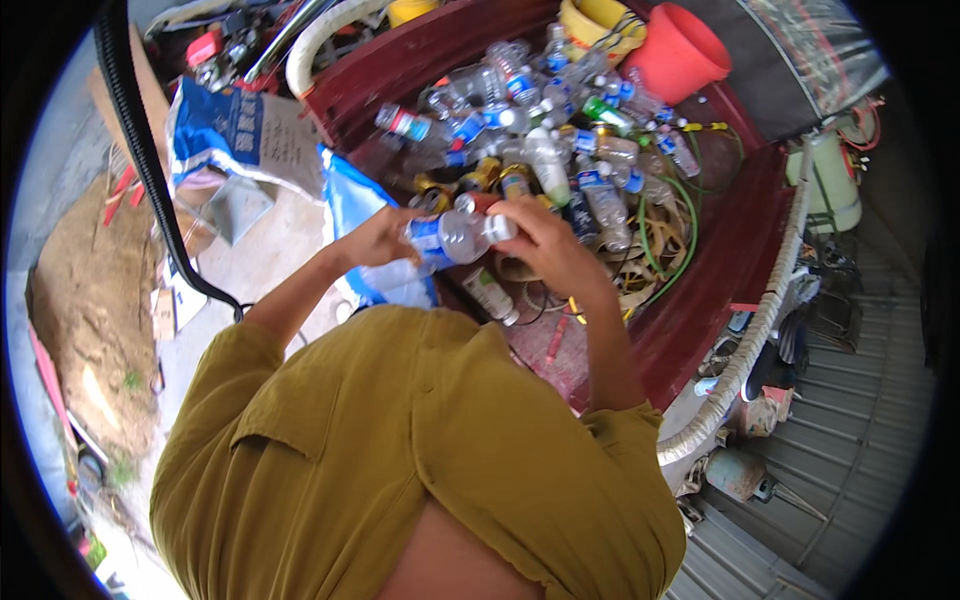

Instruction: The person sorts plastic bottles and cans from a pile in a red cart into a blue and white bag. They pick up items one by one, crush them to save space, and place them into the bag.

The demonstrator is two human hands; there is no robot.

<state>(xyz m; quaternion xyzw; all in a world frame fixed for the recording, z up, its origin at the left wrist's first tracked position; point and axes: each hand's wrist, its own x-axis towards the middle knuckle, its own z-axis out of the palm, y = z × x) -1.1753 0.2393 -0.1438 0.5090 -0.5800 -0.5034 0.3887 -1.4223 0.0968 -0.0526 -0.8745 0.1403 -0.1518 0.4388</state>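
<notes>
My left hand (381,238) grips the base end of a clear plastic bottle (459,236) with a blue label, held nearly level. At its white cap, my right hand (544,244) has its fingers bent around the neck end, with a red can (476,202) just behind the bottle. Below the left hand stands a blue and white woven sack (352,196), its mouth towards me. Beyond both hands, a heap of plastic bottles (544,154) and some drink cans (516,181) lies in a dark red metal cargo bed. A white bottle (491,295) lies nearer, below the hands.
A red bucket (679,52) and a yellow bucket (600,34) stand at the bed's far end. A green hose (686,255) coils over straps at the right. The bed's red side wall (712,277) and a white wrapped rail (757,352) curve along the right. Another blue-and-white sack (244,135) lies left.
</notes>
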